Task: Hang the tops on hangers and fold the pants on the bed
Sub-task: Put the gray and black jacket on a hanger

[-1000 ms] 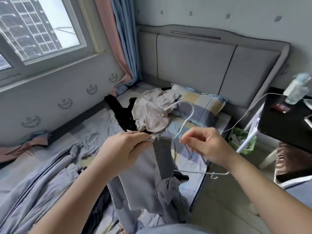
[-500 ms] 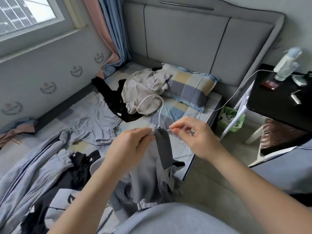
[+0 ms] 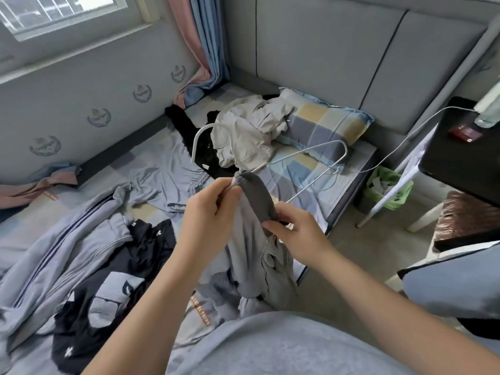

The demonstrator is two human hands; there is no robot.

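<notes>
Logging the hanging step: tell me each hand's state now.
Left hand: closed, pinching the grey jacket at its collar, by the white hanger.
Right hand: closed, gripping the same collar lower down.

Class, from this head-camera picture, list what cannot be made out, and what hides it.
Head view only.
- White hanger: one arm hidden inside the grey jacket.
- Grey jacket: hem hidden by the person's own torso.
- Bottle: cut off by the right edge.
- Red item on the black table: too small to identify.
</notes>
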